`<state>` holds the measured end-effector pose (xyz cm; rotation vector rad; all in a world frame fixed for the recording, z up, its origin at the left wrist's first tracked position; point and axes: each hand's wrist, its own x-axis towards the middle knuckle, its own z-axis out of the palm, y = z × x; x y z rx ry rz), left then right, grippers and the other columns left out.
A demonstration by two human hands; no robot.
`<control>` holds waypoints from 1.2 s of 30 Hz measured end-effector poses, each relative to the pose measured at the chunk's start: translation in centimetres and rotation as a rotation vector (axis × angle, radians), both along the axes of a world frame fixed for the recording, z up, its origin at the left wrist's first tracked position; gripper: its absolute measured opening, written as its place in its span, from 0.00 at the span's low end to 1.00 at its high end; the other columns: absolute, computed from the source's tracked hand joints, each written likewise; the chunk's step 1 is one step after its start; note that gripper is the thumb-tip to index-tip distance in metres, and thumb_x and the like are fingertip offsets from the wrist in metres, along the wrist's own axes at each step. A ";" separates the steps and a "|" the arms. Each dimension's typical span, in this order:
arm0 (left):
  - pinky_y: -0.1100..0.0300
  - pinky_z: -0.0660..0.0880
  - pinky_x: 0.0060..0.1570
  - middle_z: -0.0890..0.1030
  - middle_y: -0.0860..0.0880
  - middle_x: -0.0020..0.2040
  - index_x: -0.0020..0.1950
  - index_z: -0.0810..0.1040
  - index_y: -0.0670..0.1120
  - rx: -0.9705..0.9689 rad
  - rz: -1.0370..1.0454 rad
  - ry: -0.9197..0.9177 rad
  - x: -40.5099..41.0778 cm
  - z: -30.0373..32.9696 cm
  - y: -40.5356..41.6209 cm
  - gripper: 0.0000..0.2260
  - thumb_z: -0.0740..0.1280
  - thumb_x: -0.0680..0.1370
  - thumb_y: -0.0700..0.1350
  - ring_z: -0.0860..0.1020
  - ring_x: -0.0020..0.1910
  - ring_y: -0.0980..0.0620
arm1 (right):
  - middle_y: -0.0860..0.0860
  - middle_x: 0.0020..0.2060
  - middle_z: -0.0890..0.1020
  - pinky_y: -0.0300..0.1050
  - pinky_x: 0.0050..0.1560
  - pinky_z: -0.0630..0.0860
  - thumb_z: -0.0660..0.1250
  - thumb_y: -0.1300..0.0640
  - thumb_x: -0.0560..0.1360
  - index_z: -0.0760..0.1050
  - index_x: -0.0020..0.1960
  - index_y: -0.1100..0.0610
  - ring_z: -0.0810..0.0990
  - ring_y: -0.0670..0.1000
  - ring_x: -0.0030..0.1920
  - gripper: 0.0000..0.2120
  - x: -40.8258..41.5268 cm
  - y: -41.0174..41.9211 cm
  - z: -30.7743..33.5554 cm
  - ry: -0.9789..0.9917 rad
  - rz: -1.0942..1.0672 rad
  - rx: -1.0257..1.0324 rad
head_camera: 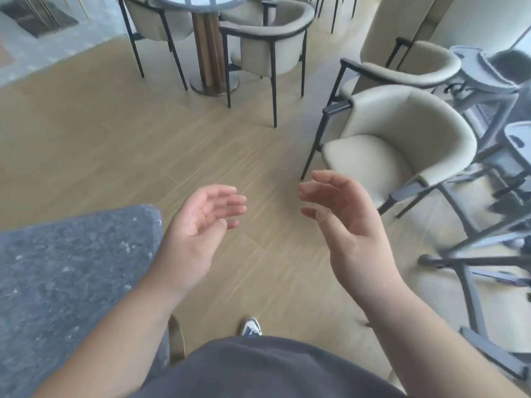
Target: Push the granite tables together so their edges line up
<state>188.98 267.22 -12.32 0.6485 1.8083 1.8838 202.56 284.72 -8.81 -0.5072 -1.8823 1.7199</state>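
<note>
Both hands free, nothing held. Left hand (201,222) and right hand (342,214) are raised in front of the torso, palms turned inward toward each other, fingers loosely bent, well apart w/ bare wood floor (115,133) showing between them. Neither touches the table. Looks like a ready posture before taking hold of an edge, but that's a judgement.

Granite table (66,268): dark speckled slab at lower left, rounded corner pointing up-right. Left forearm crosses in front of that corner; contact can't be told. Only one granite top is in view, so the 2nd table and the gap or seam between them are out of frame. Alignment state: can't tell from here.

Person stands just beside the slab's right edge, one shoe (251,326) visible below, body facing open floor rather than the slab. Prob. means a turn or a step is needed before any push.

Surroundings: beige armchair (396,145) near the right hand, second beige chair behind it, grey high chair (488,90) frames at far right, partly blurred. Round table (201,1) on a pedestal at top centre w/ more chairs around it.

Risk call: chairs at right sit close to the standing spot, so legs could snag if the slab has to travel that way. Granite likely heavy, so a low two-hand push on the edge is the sensible grip, w/ small corrections for lining up edges.
</note>
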 end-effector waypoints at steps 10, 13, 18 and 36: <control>0.50 0.79 0.61 0.83 0.47 0.59 0.64 0.77 0.47 -0.005 0.135 0.073 -17.4 2.2 4.0 0.18 0.60 0.77 0.34 0.82 0.61 0.47 | 0.50 0.54 0.82 0.55 0.62 0.78 0.56 0.67 0.75 0.74 0.62 0.50 0.80 0.51 0.62 0.21 -17.7 5.5 0.1 0.005 0.091 -0.023; 0.53 0.79 0.60 0.84 0.47 0.59 0.63 0.77 0.48 -0.007 0.206 0.065 -21.9 1.4 5.6 0.19 0.59 0.77 0.33 0.82 0.61 0.47 | 0.52 0.54 0.82 0.56 0.62 0.78 0.56 0.67 0.75 0.74 0.63 0.52 0.80 0.51 0.61 0.21 -23.6 8.1 -0.9 -0.012 0.144 -0.038; 0.56 0.79 0.59 0.84 0.48 0.59 0.62 0.78 0.53 -0.022 0.351 0.070 -30.5 -0.7 8.6 0.20 0.60 0.77 0.33 0.82 0.61 0.47 | 0.53 0.55 0.82 0.56 0.63 0.77 0.55 0.68 0.75 0.73 0.63 0.53 0.80 0.51 0.61 0.21 -35.2 12.5 -2.6 -0.030 0.297 -0.045; 0.58 0.80 0.56 0.84 0.48 0.58 0.60 0.78 0.55 -0.021 1.072 -0.002 -51.8 -2.5 2.7 0.20 0.59 0.77 0.34 0.83 0.59 0.48 | 0.45 0.55 0.81 0.55 0.62 0.78 0.56 0.65 0.75 0.73 0.63 0.47 0.78 0.50 0.63 0.22 -73.0 7.9 -2.9 -0.129 1.034 0.106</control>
